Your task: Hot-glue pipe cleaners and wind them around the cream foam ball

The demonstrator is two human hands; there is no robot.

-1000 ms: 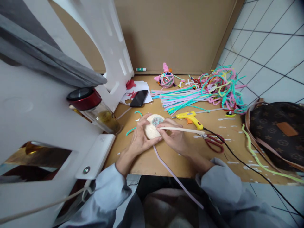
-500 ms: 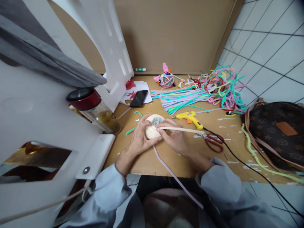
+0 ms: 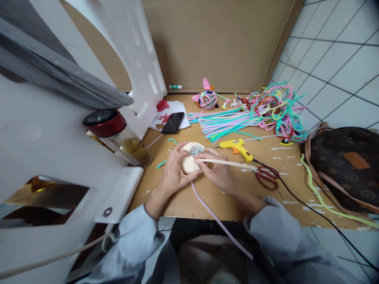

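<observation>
My left hand (image 3: 172, 169) is wrapped around the left side of a cream-coloured ball (image 3: 188, 165). A round patch on its upper side shows a greyish, speckled inside. Between the thumb and fingers of my right hand (image 3: 218, 172), pressed against the ball's right side, is a cream pipe cleaner (image 3: 233, 162). Its free end stretches right, over the scissors (image 3: 266, 177) with dark red handles. A lilac pipe cleaner (image 3: 213, 215) runs from under the ball over the table's front edge. Just beyond my right hand lies a yellow glue gun (image 3: 237, 148).
Lilac and turquoise pipe cleaners (image 3: 225, 124) lie behind, with a tangled heap (image 3: 278, 104) at back right. A pink-eared ball figure (image 3: 207, 98) sits farther back. A phone (image 3: 173, 122) rests on paper. Left stands a glass bottle (image 3: 130, 146); right, a brown bag (image 3: 346, 165).
The free end of the cream pipe cleaner has dipped slightly and reaches a little farther right. Both hands keep almost the same place on the ball.
</observation>
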